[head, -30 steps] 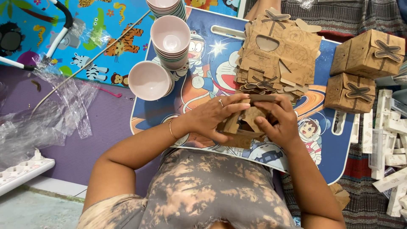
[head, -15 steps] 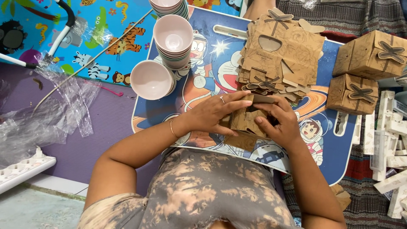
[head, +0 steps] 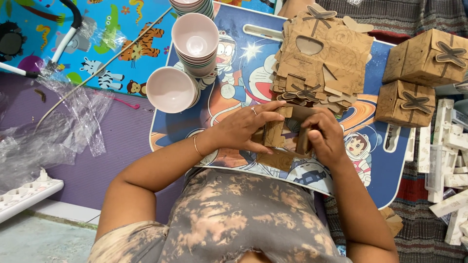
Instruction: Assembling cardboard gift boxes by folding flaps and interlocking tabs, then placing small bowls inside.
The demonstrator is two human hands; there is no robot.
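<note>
Between the two hands, low over the near edge of the surface, sits a half-formed brown cardboard box (head: 285, 139), its walls standing but its flaps loose and one panel hanging toward the person's lap. The left hand (head: 243, 127) wraps the box's left side, fingers curled over the top edge and pressing a wall inward; a ring shows on one finger and a thin bracelet (head: 195, 145) at the wrist. The right hand (head: 325, 137) pinches the right wall between thumb and fingers. Neither hand is spread; both are closed on the cardboard.

Judging by what lies around, the work looks well short of finished: just beyond the hands a thick stack of flat blanks (head: 321, 63), die-cut with heart-shaped windows, waits unfolded, while only two finished boxes (head: 414, 80) with crossed butterfly-shaped closures stand to the right, one behind the other. The box in hand has no closed top yet.

To the left, on the surface, stand a tall stack of pink bowls (head: 196, 44) and a shorter stack (head: 171, 90) beside it. The surface (head: 380, 165) itself is a small blue lap table printed with cartoon space figures, set on a purple mat (head: 117, 141). Crumpled clear plastic wrap (head: 53, 131) lies on the mat at left, near a colourful animal-print play mat (head: 122, 29) and a white power strip (head: 29, 190). White packaging pieces (head: 451, 156) are piled at the far right on striped cloth.
</note>
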